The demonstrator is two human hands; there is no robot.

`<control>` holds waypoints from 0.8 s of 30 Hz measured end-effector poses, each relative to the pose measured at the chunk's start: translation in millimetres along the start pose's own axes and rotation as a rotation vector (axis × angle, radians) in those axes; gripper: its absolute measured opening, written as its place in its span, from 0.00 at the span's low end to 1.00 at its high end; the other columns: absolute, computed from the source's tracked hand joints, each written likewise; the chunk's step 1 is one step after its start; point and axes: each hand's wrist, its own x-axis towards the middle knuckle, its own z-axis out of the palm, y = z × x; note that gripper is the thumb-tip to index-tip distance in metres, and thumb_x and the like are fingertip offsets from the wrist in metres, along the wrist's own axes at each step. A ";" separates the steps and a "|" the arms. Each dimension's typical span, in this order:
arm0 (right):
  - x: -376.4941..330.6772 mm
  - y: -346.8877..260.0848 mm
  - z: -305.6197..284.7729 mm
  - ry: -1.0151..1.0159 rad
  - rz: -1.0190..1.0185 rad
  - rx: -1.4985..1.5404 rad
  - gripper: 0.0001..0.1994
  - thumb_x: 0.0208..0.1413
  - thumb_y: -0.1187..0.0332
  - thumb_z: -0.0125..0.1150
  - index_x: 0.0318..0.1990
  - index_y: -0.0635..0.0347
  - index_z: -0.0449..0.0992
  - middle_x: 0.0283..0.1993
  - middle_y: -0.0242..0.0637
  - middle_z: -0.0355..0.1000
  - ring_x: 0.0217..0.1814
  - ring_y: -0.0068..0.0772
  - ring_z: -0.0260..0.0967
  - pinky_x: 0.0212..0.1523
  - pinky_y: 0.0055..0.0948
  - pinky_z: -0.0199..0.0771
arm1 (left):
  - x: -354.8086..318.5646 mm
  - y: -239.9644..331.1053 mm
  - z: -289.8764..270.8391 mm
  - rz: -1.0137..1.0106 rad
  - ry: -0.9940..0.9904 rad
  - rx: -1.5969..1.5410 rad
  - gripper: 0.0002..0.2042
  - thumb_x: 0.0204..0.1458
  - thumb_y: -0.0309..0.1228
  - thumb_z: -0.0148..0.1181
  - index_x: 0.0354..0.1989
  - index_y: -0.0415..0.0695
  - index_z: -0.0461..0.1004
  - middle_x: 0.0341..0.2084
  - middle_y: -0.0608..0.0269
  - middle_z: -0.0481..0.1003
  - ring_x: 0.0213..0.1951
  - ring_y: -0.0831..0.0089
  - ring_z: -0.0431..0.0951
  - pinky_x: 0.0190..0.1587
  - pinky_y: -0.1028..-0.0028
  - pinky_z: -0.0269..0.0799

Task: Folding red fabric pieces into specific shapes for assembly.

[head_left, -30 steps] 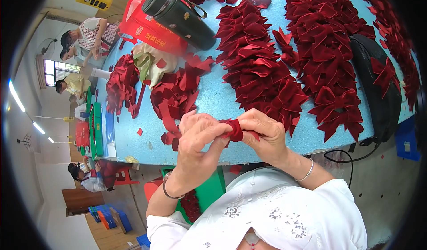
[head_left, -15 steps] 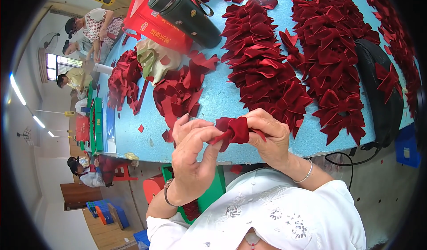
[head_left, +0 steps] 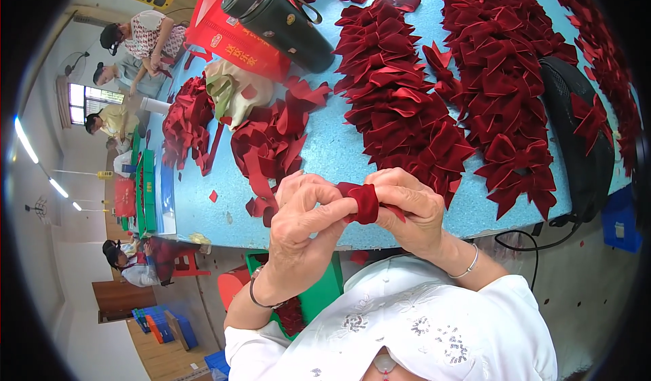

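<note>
Between my two hands, just above the table's near edge, is a dark red velvet bow (head_left: 367, 203). My left hand (head_left: 306, 213) pinches its left side, and its fingertips cover that end. From the other side my right hand (head_left: 409, 208) grips the bow between thumb and fingers. A small red tail pokes out by the right thumb. Beyond my hands lies a thick row of finished-looking red bows (head_left: 393, 103), with a second row (head_left: 502, 89) to its right. Loose red velvet pieces (head_left: 268, 147) are heaped beyond my left hand.
A dark green flask (head_left: 285, 28) stands beside a red bag (head_left: 237, 52) at the back left of the blue table (head_left: 312, 157). A black case (head_left: 576, 130) lies right. A green bin (head_left: 322, 289) sits below the edge. Several people work at far left.
My hands have drawn closer together around the bow. The left fingers have folded in and now cover its left part, leaving a narrower band of velvet showing.
</note>
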 end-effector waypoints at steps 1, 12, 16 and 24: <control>0.5 0.4 -0.5 -0.005 -0.010 -0.004 0.12 0.43 0.73 0.70 0.37 0.66 0.78 0.37 0.41 0.74 0.38 0.34 0.72 0.36 0.27 0.73 | -0.5 -1.9 1.7 0.004 0.013 -0.006 0.13 0.37 0.18 0.64 0.34 0.44 0.79 0.27 0.67 0.72 0.36 0.67 0.71 0.53 0.59 0.55; 2.6 2.8 -2.8 -0.077 -0.017 0.006 0.13 0.43 0.75 0.70 0.38 0.67 0.78 0.36 0.41 0.73 0.38 0.33 0.72 0.36 0.27 0.73 | 5.1 2.0 2.7 -0.098 0.096 0.064 0.09 0.38 0.21 0.69 0.29 0.41 0.78 0.28 0.65 0.76 0.39 0.69 0.75 0.60 0.55 0.53; 2.5 0.8 -3.8 -0.101 0.010 -0.015 0.13 0.43 0.76 0.69 0.38 0.67 0.78 0.36 0.41 0.73 0.37 0.33 0.71 0.35 0.26 0.72 | 8.1 1.0 2.6 -0.069 0.101 0.075 0.09 0.36 0.19 0.68 0.26 0.45 0.77 0.24 0.68 0.76 0.33 0.73 0.75 0.60 0.57 0.53; 0.7 -3.9 -5.0 -0.128 0.103 -0.097 0.13 0.42 0.78 0.68 0.38 0.67 0.77 0.36 0.42 0.72 0.36 0.32 0.71 0.34 0.25 0.71 | 8.5 -2.9 5.2 -0.035 0.082 0.078 0.06 0.37 0.21 0.67 0.25 0.45 0.78 0.21 0.68 0.75 0.32 0.75 0.75 0.59 0.59 0.53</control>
